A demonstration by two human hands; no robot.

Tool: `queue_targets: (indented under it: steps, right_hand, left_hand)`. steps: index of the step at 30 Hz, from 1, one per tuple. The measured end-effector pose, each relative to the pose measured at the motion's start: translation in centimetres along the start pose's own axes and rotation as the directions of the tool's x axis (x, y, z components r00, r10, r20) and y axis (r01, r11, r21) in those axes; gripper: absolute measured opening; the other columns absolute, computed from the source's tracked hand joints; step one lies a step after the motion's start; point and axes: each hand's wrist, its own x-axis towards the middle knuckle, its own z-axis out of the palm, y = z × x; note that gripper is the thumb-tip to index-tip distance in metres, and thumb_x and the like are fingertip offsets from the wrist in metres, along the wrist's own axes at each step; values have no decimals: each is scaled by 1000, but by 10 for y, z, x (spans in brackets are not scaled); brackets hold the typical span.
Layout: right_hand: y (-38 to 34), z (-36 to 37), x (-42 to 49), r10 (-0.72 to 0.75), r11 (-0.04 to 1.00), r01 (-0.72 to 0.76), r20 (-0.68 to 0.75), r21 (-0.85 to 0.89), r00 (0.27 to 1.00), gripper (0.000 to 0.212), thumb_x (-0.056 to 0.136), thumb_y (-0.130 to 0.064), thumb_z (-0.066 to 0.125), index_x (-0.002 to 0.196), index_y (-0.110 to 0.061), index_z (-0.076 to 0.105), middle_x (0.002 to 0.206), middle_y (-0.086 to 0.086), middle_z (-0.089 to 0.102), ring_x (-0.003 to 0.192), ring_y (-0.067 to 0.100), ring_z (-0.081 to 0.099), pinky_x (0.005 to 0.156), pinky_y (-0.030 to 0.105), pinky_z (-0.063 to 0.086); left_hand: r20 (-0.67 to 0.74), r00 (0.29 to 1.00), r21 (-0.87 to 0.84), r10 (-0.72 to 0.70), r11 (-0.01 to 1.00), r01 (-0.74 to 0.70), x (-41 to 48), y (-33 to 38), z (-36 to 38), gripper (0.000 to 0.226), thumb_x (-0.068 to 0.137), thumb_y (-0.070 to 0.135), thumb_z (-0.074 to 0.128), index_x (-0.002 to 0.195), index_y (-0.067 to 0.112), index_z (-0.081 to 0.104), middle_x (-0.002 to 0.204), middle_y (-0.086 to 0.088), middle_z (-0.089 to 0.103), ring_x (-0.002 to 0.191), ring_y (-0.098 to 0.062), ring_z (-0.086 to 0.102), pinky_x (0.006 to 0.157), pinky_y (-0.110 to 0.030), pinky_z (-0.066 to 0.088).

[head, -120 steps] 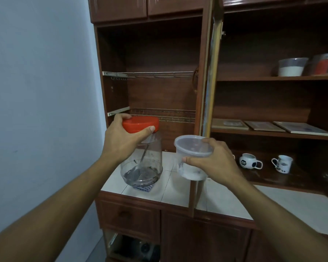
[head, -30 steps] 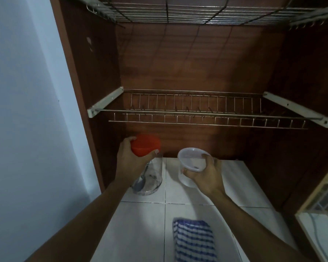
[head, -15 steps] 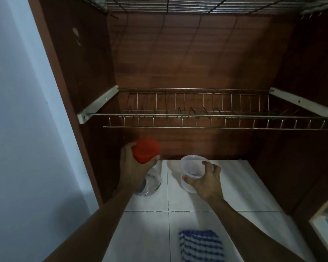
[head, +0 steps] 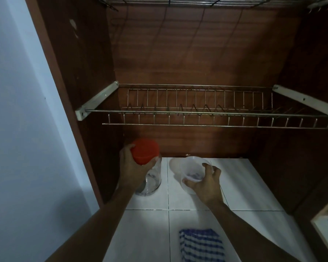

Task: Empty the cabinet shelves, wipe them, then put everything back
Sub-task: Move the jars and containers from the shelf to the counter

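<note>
My left hand (head: 133, 167) grips the red lid of a clear glass jar (head: 151, 180) that stands on the white tiled shelf (head: 244, 178) at the back left of the cabinet. A spoon-like thing shows dimly inside the jar. My right hand (head: 206, 183) holds a clear lidded plastic tub (head: 190, 171) by its rim, to the right of the jar, low on the tiles. A blue and white checked cloth (head: 202, 244) lies on the tiles near the front edge, between my forearms.
A wire dish rack (head: 197, 110) spans the cabinet above the two containers, and a second wire shelf (head: 197, 0) runs along the top. Dark wooden walls (head: 95, 91) close in left, back and right. A framed door edge (head: 326, 224) shows at the bottom right.
Both hands have pushed the jar and the tub a little further back on the tiled shelf. Four seconds ago I held both in front of the cabinet, further away.
</note>
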Motion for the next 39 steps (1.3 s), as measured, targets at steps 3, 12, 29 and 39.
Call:
queue_targets:
  steps: [3, 12, 29, 39]
  right_hand:
    - [2, 1, -1, -29, 999, 28, -8, -37, 1000, 99, 56, -46, 90, 136, -16, 39, 142, 9, 27, 120, 32, 50, 95, 42, 51]
    - [1, -7, -2, -5, 991, 13, 58, -130, 998, 104, 57, -59, 85, 140, -22, 36, 151, 7, 19, 128, 32, 43, 100, 46, 50]
    - [-35, -62, -11, -92, 973, 108, 91, -203, 992, 87, 71, -63, 73, 136, -17, 39, 148, 4, 32, 129, 28, 43, 100, 40, 43]
    - [-62, -95, -37, -346, 804, 403, 206, -438, 915, 86, 86, -54, 61, 151, -17, 21, 157, 8, 23, 140, 29, 30, 114, 39, 29]
  left_hand:
    - [21, 1000, 3, -6, 1000, 6, -3, -2, 0, 92, 63, 36, 88, 137, 21, 35, 140, -2, 38, 121, -18, 43, 96, -31, 42]
    - [63, 998, 22, -1, 1000, 0, -8, 3, -9, 98, 62, 31, 90, 140, 22, 32, 144, -1, 32, 123, -16, 38, 97, -30, 40]
    - [125, 991, 213, 38, 975, -65, -30, 20, -40, 92, 74, 44, 79, 149, 24, 30, 157, -1, 19, 141, -28, 29, 113, -44, 32]
    - [165, 929, 413, 332, 832, -370, -64, 51, -50, 70, 79, 34, 70, 140, 12, 44, 143, -12, 46, 129, -33, 45, 105, -55, 40]
